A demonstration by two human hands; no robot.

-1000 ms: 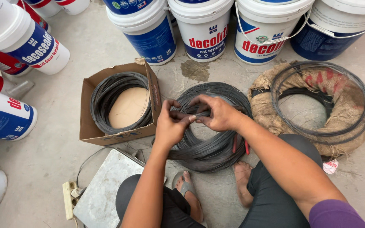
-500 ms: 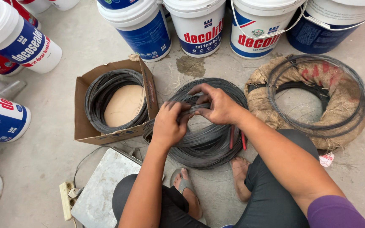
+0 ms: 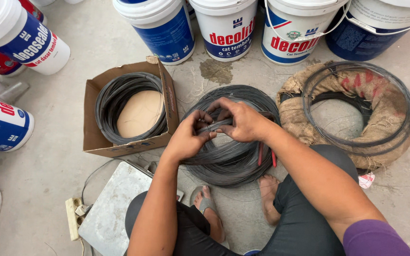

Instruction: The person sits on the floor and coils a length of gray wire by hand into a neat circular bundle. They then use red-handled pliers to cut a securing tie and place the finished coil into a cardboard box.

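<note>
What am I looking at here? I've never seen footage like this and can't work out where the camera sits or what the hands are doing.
The camera is worn on a person's head and looks down, so you see their own arms, knees and feet from above. There is no machine, only two bare hands. The person sits on a concrete floor. The left hand and the right hand meet over a coil of dark wire lying in front of them, and both grip strands of it. To the left, a cardboard box holds a second coil. To the right, another coil rests on a ring wrapped in burlap. Paint buckets stand along the top. A flat metal plate lies by the left knee.
</note>
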